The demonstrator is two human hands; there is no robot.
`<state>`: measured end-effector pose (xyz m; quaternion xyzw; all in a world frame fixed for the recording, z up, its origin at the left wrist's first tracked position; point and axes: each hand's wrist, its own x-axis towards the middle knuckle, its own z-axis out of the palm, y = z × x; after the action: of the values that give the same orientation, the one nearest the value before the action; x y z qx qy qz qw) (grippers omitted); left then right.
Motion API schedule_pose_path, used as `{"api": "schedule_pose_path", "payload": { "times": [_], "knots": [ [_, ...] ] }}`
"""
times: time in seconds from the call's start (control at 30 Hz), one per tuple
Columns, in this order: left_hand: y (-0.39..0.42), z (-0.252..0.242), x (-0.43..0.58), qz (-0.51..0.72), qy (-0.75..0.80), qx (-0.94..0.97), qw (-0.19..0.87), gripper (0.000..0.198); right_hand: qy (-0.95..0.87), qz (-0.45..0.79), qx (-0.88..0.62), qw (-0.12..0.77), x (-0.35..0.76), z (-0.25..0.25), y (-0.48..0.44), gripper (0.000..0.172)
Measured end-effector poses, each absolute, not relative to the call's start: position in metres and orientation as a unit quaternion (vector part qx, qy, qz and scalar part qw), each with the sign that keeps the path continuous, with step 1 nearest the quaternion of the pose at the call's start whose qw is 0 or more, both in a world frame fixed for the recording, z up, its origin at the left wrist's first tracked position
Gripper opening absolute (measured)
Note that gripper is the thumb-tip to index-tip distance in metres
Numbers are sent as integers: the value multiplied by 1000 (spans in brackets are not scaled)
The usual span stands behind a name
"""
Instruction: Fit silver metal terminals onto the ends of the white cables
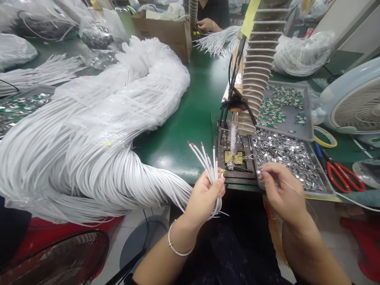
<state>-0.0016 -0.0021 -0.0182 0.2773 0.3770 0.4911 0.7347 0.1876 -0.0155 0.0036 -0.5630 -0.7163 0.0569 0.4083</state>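
Green table (178,158), big heap of bagged cable (89,158) on the left. Your left hand (203,200) grips a tight bundle of white cables (208,162) over the table's near edge, long axis slanting up, red-tipped ends pointing far. Your right hand (282,190) pinches narrow above a grey tray (310,118): loose silver clips (285,154) near, green-and-silver pieces (279,103) far. Pinched item too small to tell.

bright, even overhead light, soft glare on the green workbench (166,158) (strong edge distortion)
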Motion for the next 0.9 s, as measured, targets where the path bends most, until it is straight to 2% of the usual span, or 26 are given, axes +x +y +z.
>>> {"api": "schedule_pose_path", "payload": {
  "times": [0.1, 0.47, 0.77, 0.9],
  "knots": [
    [-1, -13, 0, 482, 376, 274, 743, 21, -724, 98, -539, 418, 177, 1, -20, 11],
    [0, -8, -1, 425, 373, 295, 770, 16, -779, 60, -430, 453, 147, -5, -12, 26],
    [2, -5, -3, 390, 388, 332, 766, 12, -807, 40, -419, 414, 147, -7, -10, 19],
    [1, -5, -1, 394, 409, 377, 732, 9, -787, 64, -441, 426, 148, -7, -12, 16]
  ]
}}
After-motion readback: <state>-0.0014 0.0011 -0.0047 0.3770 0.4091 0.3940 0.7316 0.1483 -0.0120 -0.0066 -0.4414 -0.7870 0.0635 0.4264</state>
